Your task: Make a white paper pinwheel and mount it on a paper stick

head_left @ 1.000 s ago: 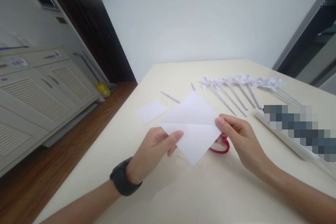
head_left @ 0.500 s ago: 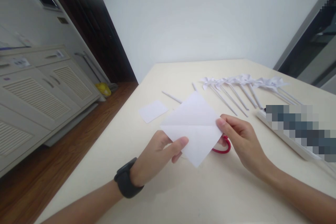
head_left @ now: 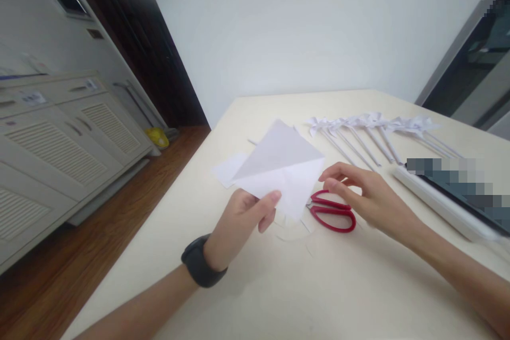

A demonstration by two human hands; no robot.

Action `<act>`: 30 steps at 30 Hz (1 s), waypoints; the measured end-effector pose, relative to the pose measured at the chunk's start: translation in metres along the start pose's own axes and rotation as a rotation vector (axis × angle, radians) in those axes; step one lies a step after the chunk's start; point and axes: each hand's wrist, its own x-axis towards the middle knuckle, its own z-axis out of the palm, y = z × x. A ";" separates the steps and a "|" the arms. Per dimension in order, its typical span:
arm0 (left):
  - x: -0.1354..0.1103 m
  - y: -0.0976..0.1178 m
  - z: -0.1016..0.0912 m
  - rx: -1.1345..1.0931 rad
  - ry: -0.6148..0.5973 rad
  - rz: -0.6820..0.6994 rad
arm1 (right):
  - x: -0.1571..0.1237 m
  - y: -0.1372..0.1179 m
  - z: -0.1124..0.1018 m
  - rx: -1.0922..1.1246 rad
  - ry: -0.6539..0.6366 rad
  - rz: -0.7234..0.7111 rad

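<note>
Creased paper sheet [head_left: 283, 149], white, lifted above the table [head_left: 271, 292]; left hand [head_left: 251, 211] nearer, fingers clamped on its lower-left edge. Crease points toward right hand [head_left: 358, 188], just beside it, fingers parted, empty; nothing visible between. Red-handled scissors [head_left: 330, 211] below those fingers, blades hidden; second sheet [head_left: 228, 171] left; pinwheels [head_left: 372, 119] beyond, right.

The one camera, worn on the person's head, looks forward and down over the cream tabletop [head_left: 271, 297] toward the white wall [head_left: 271, 26] filling the upper centre. It sits close, with the left hand [head_left: 247, 218] and right hand [head_left: 362, 191] around mid-frame and forearms entering from the lower corners, while its wide view reaches the louvred cabinet [head_left: 75, 143] at the left edge.
</note>
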 end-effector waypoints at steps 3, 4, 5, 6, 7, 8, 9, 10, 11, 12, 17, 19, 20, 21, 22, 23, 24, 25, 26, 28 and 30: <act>0.007 0.000 -0.006 -0.165 0.138 -0.048 | 0.004 0.016 -0.002 -0.308 -0.135 -0.022; 0.009 0.000 -0.007 -0.226 0.168 -0.056 | 0.004 0.021 -0.002 -0.376 -0.198 -0.032; 0.011 0.000 -0.008 -0.280 0.190 -0.059 | 0.004 0.025 -0.002 -0.426 -0.246 -0.037; 0.012 0.000 -0.009 -0.323 0.201 -0.061 | 0.004 0.027 -0.001 -0.467 -0.259 -0.038; 0.012 0.000 -0.010 -0.356 0.205 -0.062 | 0.004 0.029 0.000 -0.500 -0.263 -0.036; 0.012 0.000 -0.011 -0.379 0.208 -0.062 | 0.003 0.029 0.000 -0.527 -0.257 -0.028; 0.012 0.000 -0.011 -0.393 0.211 -0.063 | 0.003 0.029 0.001 -0.550 -0.248 -0.017; 0.012 0.001 -0.012 -0.399 0.217 -0.065 | 0.003 0.029 0.001 -0.571 -0.248 -0.004; 0.012 0.001 -0.012 -0.400 0.223 -0.067 | 0.002 0.028 0.002 -0.589 -0.258 0.008; 0.012 0.002 -0.013 -0.396 0.229 -0.069 | 0.002 0.027 0.003 -0.606 -0.268 0.014; 0.009 0.002 -0.015 -0.311 0.252 -0.084 | 0.000 0.024 0.007 -0.548 -0.276 0.046; 0.008 0.002 -0.015 -0.273 0.272 -0.077 | 0.001 0.020 0.004 -0.385 -0.296 0.128; 0.008 0.003 -0.016 -0.260 0.284 -0.071 | 0.001 0.016 0.001 -0.263 -0.311 0.179; 0.007 0.003 -0.016 -0.252 0.298 -0.062 | 0.002 0.011 -0.002 -0.116 -0.334 0.230; 0.007 0.003 -0.016 -0.248 0.314 -0.052 | 0.003 0.005 -0.005 0.050 -0.359 0.281; 0.007 0.003 -0.017 -0.246 0.331 -0.042 | 0.004 -0.002 -0.008 0.216 -0.377 0.308; 0.007 0.004 -0.017 -0.247 0.348 -0.030 | 0.005 -0.008 -0.011 0.372 -0.405 0.331; 0.007 0.004 -0.018 -0.249 0.362 -0.020 | 0.005 -0.014 -0.013 0.504 -0.432 0.362; 0.007 0.004 -0.019 -0.251 0.375 -0.015 | 0.005 -0.019 -0.013 0.622 -0.456 0.405; 0.007 0.004 -0.020 -0.252 0.385 -0.015 | 0.003 -0.023 -0.010 0.805 -0.481 0.471; 0.007 0.004 -0.022 -0.249 0.380 -0.016 | 0.000 -0.022 -0.003 0.914 -0.477 0.481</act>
